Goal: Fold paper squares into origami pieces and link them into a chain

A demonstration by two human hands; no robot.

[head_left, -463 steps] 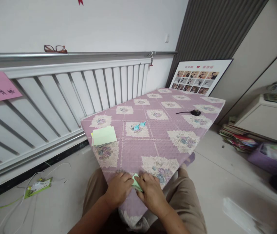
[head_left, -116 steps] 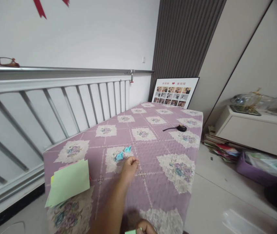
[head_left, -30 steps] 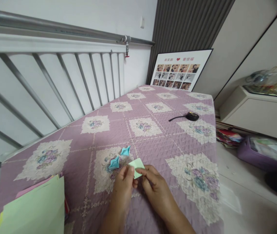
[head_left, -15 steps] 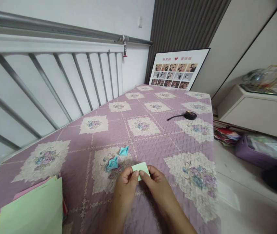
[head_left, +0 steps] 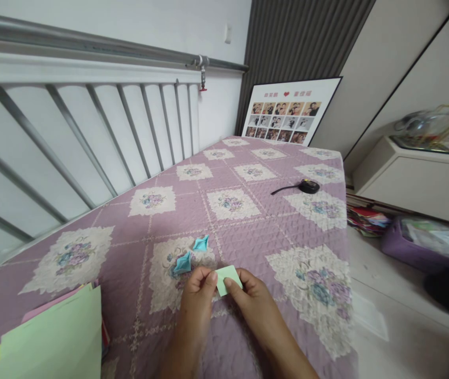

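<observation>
A small light green paper piece (head_left: 228,280) is held between both hands above the quilted cloth, near the bottom centre. My left hand (head_left: 199,289) pinches its left edge between thumb and fingers. My right hand (head_left: 251,292) grips its right side, thumb on top and fingers behind. Just beyond my left hand lie two folded blue paper shapes, one nearer (head_left: 182,263) and one a little farther off (head_left: 201,244). What the fingers cover of the green paper is hidden.
A stack of coloured paper (head_left: 54,337) lies at the lower left. A black tape measure (head_left: 308,186) rests farther back on the purple floral cloth (head_left: 243,234). Beyond are a white radiator (head_left: 101,126), a photo board (head_left: 279,89) and, at right, a purple bin (head_left: 409,250).
My left hand has shifted slightly left, its thumb now at the paper's edge. The green paper has turned and moved slightly down and right. The blue shapes have stayed put.
</observation>
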